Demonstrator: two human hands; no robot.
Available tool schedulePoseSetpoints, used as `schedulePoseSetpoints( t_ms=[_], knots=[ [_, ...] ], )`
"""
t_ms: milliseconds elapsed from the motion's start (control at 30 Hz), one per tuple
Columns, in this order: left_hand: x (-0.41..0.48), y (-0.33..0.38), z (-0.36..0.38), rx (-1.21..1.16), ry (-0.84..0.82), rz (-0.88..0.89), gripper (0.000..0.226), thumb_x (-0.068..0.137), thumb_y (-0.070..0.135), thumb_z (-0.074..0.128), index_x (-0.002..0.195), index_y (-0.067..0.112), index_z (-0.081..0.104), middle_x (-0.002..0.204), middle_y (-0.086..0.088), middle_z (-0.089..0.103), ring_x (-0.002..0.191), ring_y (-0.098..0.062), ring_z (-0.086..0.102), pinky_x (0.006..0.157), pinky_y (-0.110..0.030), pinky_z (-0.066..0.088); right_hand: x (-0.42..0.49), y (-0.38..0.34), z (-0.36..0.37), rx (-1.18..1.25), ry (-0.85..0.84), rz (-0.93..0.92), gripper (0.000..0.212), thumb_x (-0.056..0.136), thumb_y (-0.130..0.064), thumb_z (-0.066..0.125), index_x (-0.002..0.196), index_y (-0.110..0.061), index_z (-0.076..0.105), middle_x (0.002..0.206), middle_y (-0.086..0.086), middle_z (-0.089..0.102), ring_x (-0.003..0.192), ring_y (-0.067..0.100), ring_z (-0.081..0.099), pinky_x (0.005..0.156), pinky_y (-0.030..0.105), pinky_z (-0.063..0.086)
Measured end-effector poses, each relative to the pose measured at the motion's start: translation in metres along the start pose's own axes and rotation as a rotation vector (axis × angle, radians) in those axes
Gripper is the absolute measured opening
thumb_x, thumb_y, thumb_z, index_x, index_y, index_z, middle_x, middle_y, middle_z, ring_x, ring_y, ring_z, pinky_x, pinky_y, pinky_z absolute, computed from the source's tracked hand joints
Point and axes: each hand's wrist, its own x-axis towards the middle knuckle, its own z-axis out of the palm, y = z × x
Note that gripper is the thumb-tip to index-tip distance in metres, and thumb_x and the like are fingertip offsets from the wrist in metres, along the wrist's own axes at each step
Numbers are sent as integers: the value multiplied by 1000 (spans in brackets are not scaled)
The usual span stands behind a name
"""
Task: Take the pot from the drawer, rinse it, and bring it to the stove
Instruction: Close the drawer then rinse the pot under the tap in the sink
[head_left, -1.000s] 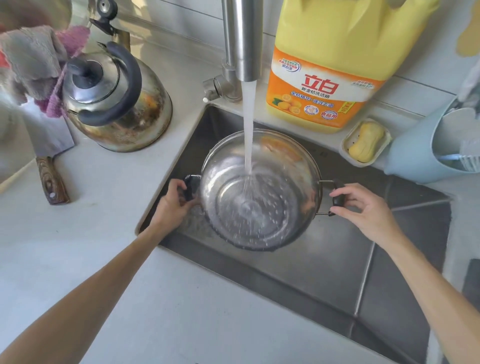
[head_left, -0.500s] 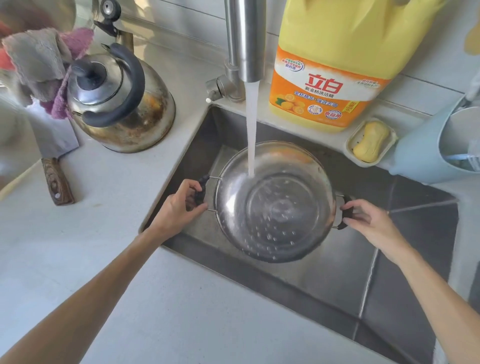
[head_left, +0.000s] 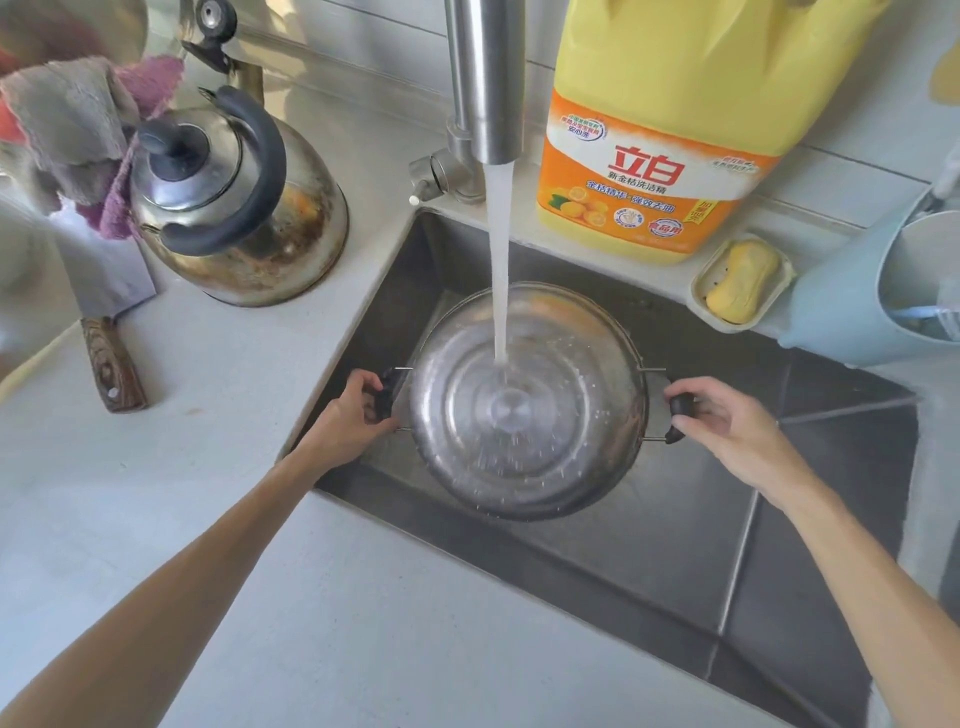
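Observation:
A round steel pot (head_left: 561, 452) with two black side handles is held over the sink (head_left: 675, 561). My left hand (head_left: 348, 415) grips its left handle and my right hand (head_left: 727, 415) grips its right handle. Water (head_left: 500, 270) runs from the steel faucet (head_left: 483, 78) and strikes the middle of the pot's base, where concentric rings show. Droplets spatter across the steel. The pot sits roughly level between my hands.
A steel kettle (head_left: 234, 208) stands on the counter left of the sink, with a cleaver (head_left: 111, 358) and a cloth (head_left: 78, 130) beyond it. Behind the sink are a yellow detergent jug (head_left: 660, 130), a soap dish (head_left: 743, 280) and a blue holder (head_left: 841, 312).
The pot was tilted to the right half a second ago and is now levelled and centred under the stream. Both hands stayed on the handles.

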Motion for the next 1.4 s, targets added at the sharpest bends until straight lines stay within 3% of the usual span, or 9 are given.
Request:
schedulePoseSetpoints(
  t_ms=[200,300,567,700,833,967,1100,1233,1400],
  knots=[
    [14,1,6,-15,44,-160,60,83,30,84,114,15,36,91,-10,65,87,-33,67,77,-41,51,4,-21,-5,-135,53,-212,36,90,-11,70,105,-44,68,116,-18,68,100,7,69,89,5,44],
    [16,3,6,-14,55,-191,61,83,32,84,117,14,38,101,-14,69,92,-33,69,78,-43,53,9,-17,-8,-147,130,-257,38,88,-10,72,100,-44,62,112,-17,68,98,9,69,94,19,51],
    [7,11,1,5,163,46,29,82,7,83,101,27,76,82,22,76,76,11,69,76,-5,51,7,4,-12,-161,166,-236,57,82,2,77,109,-46,62,107,-18,72,101,2,69,94,9,45],
    [2,11,0,-18,253,115,37,79,-17,75,106,8,80,108,-4,79,100,-18,75,92,-8,51,3,11,-10,-307,137,-299,45,76,17,75,97,-23,77,108,-7,70,104,-2,64,97,7,38],
    [4,18,-1,-31,286,97,29,79,-1,82,106,10,82,107,3,78,100,-12,73,88,4,44,4,15,-5,-297,182,-284,35,81,8,76,102,-20,78,113,0,67,104,6,65,98,13,42],
    [5,23,-1,-56,299,73,25,82,9,83,107,12,83,114,-5,79,106,-15,74,93,-4,46,7,20,-2,-124,173,-144,34,86,-2,75,104,-31,76,125,-3,68,103,-17,63,98,5,42],
    [5,29,3,-72,281,108,30,81,12,86,111,14,82,125,-11,74,110,-7,68,90,7,39,7,28,1,-42,111,-45,43,90,2,69,111,-35,73,103,-3,81,98,6,76,100,25,50],
    [4,36,1,-65,254,130,32,80,19,86,112,18,81,102,7,77,88,7,68,96,-19,55,8,40,0,51,127,-30,38,93,1,66,119,-26,74,103,-6,81,100,9,76,100,22,51],
    [3,31,-5,-161,53,115,56,81,-11,74,128,19,73,135,-1,69,133,-5,58,118,-26,40,9,51,-6,325,79,36,43,98,1,42,128,-12,70,113,8,79,113,21,72,102,28,52]
  ],
)
